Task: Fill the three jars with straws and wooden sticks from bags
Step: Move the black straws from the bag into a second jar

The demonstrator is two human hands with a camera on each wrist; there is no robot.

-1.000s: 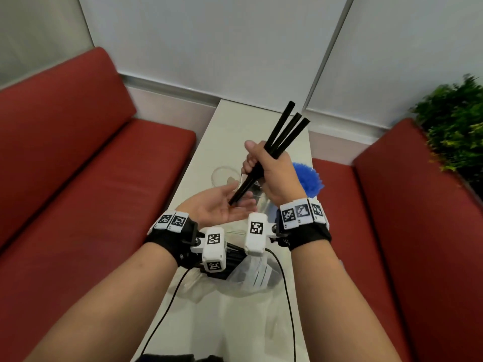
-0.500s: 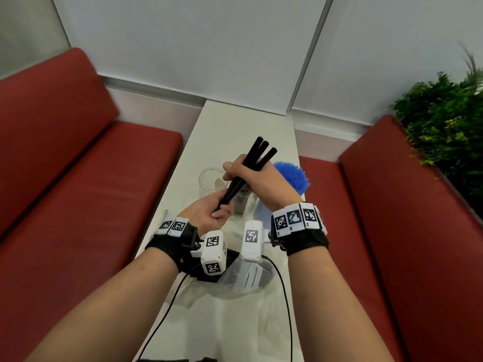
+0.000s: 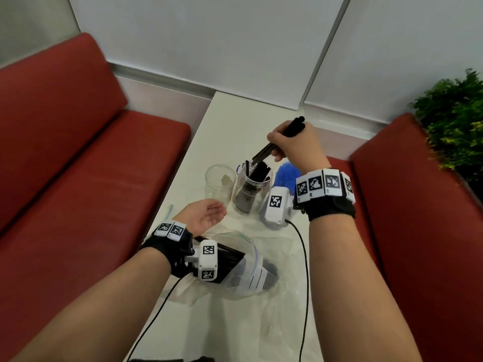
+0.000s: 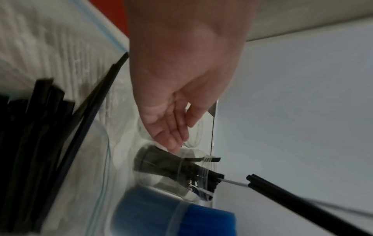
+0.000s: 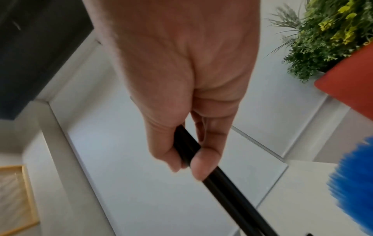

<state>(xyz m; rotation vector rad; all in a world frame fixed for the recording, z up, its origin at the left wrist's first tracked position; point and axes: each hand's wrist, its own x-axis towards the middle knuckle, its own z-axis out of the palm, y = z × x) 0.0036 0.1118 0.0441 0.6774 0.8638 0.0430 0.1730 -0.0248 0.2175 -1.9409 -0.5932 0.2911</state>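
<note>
Right hand point(image 3: 292, 145): thumb and fingers pinched round a small bundle of black straws point(image 3: 277, 143), held slanting, lower ends just above the mouth of the middle jar point(image 3: 251, 189). That jar stands upright and already holds black straws. Left hand point(image 3: 206, 214): palm up, fingers relaxed and apart, holding nothing, near the base of the jars. An empty clear jar point(image 3: 218, 181) stands just left of the middle one; blue straws point(image 3: 286, 173) show to its right, partly hidden by the right wrist. A clear zip bag point(image 3: 243, 262) with more black straws lies under the left wrist. The narrow white table point(image 3: 235, 113) has open surface beyond the jars; red benches point(image 3: 78, 165) flank both long edges.
</note>
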